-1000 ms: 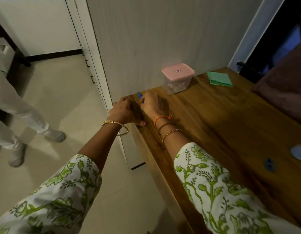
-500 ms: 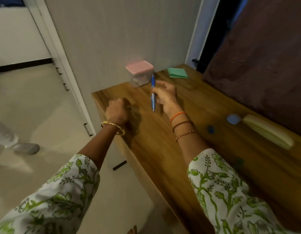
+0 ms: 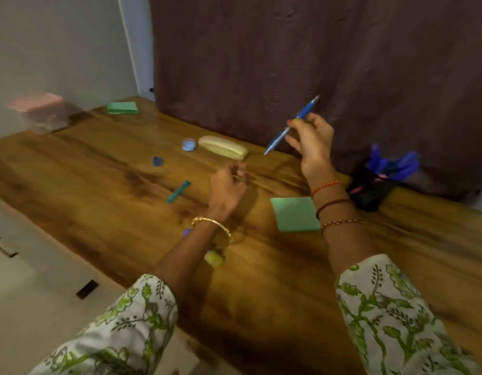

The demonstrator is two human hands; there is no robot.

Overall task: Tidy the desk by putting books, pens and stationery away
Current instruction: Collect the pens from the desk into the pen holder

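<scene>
**Pen lifted, holder off to the right**

Since the earlier frame, the right hand (image 3: 310, 142) has carried the blue pen (image 3: 291, 125) up off the desk (image 3: 104, 169) and rightward. Thumb and fingers pinch it mid-barrel, its long axis slanting from lower left to upper right. A dark pen holder (image 3: 375, 188) stands near, to the hand's lower right, closer to this hand than to the other. The left hand (image 3: 226, 190) hovers loosely curled, apparently empty. Counted: one held pen, one teal pen (image 3: 179, 191) lying flat, two green note pads (image 3: 295, 213), one pale pouch (image 3: 223, 150).
</scene>
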